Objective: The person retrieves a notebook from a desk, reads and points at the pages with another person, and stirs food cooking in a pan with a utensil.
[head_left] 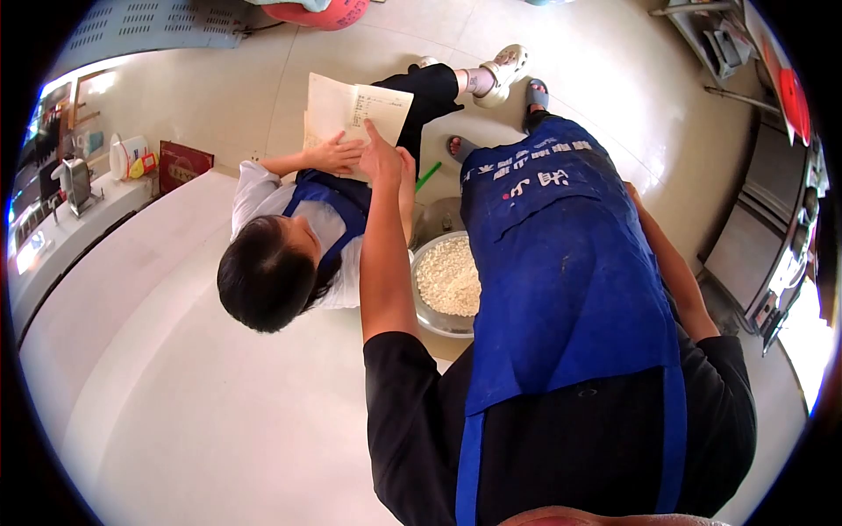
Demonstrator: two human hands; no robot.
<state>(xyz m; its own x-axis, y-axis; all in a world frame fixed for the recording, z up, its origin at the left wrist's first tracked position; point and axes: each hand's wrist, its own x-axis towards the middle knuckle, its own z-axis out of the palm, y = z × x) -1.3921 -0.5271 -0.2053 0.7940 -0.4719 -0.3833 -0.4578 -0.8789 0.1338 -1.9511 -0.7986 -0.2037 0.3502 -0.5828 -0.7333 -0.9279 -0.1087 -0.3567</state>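
My left hand reaches out over an open notebook, with its index finger extended onto the written page and the other fingers curled. A person in a white top and blue apron sits beside me with the notebook in front of them. That person's hand lies at the notebook's lower edge, close to mine. My right hand rests against my side at the blue apron; its fingers are mostly hidden. Below my left forearm stands a metal basin of small pale pieces, partly covered by my apron.
A green stick-like thing is near the basin. At left, a white counter bears a white tub and a metal device. Metal racks stand at right. A red basin sits at the top.
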